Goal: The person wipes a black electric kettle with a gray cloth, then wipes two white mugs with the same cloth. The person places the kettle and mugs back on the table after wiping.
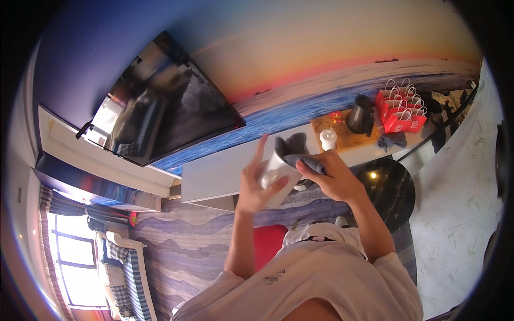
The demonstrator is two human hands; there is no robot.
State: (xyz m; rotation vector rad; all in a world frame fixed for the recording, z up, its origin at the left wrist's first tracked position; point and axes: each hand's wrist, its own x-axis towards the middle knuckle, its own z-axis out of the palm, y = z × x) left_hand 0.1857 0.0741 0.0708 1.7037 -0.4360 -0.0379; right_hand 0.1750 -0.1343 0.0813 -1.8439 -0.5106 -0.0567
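My left hand (254,184) holds a white cup (274,170) tilted in front of me, above the edge of a long white counter (214,174). Its thumb presses the cup's side and a finger stretches upward. A dark grey cloth (290,144) covers part of the cup's mouth and spreads out beyond it. My right hand (336,179) grips the near end of that cloth between thumb and fingers, close to the rim. How far the cloth reaches inside the cup is hidden.
A wooden tray (353,143) on the counter carries a white lidded cup (327,139) and a dark kettle (357,120). Red paper bags (399,115) and a crumpled grey cloth (392,140) lie to the right. Nearby are a black round table (388,195) and a red seat (267,243).
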